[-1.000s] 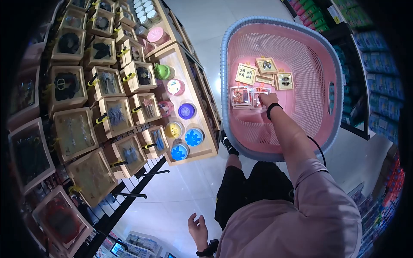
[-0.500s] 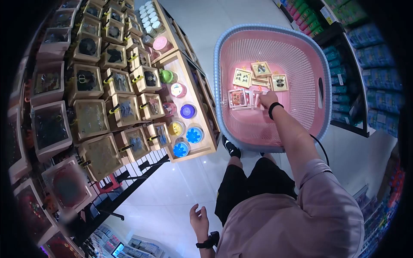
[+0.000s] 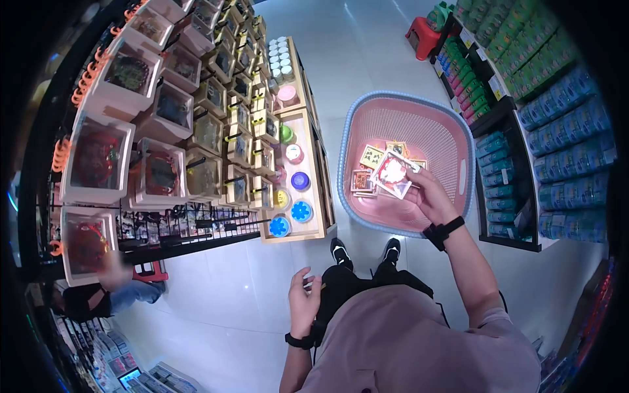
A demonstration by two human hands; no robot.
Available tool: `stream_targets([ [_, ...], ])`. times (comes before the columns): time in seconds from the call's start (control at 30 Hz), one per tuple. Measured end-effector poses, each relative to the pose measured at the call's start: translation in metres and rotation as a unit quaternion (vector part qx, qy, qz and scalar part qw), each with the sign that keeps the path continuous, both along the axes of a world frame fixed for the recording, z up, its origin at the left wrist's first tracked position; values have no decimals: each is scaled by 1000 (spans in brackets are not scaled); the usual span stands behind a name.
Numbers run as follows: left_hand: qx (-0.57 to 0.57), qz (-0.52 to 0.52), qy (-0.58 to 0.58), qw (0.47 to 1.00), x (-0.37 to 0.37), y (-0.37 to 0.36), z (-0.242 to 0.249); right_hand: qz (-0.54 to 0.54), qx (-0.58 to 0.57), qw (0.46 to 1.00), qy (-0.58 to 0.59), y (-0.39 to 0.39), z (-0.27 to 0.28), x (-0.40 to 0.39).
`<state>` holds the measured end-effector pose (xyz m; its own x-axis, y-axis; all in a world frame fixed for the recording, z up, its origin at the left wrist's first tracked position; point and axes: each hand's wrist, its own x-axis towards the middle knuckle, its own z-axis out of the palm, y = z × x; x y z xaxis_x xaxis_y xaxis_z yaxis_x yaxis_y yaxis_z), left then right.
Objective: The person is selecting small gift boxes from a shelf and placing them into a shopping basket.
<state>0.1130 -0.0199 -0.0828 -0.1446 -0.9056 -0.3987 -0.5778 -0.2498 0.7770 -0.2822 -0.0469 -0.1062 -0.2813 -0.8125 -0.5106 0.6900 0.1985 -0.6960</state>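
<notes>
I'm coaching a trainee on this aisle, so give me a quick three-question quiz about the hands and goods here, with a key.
1. Which hand holds the square white-framed box with red contents?
2. True or false: the left hand is outside the pink perforated plastic basket with a pale blue rim.
3. Fill in: the two flower-topped round tubs in the pale wooden tray have ____ tops.

Key: 1. The right hand. 2. True. 3. Blue.
</notes>
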Motion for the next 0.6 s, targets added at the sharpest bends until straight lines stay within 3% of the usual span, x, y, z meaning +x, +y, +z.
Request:
stream_targets([
  [0.1,-95,-54,65,992,-44,-9,39,6,-61,997,-49,28,59,47],
  [0.2,-217,-117,97,964,-75,-11,71,83,-91,992,-16,49,85,75],
  [0.3,-332,-180,47,925,-96,-7,109,143,-89,984,63,61,103,92],
  [0.43,-321,-179,80,926,-107,4,103,156,-126,966,165,72,110,115],
  [0.53,-195,-124,237,944,-105,8,93,153,-177,945,231,82,130,136],
  [0.6,-80,-99,386,914,-98,5,92,165,-212,912,310,86,141,142],
])
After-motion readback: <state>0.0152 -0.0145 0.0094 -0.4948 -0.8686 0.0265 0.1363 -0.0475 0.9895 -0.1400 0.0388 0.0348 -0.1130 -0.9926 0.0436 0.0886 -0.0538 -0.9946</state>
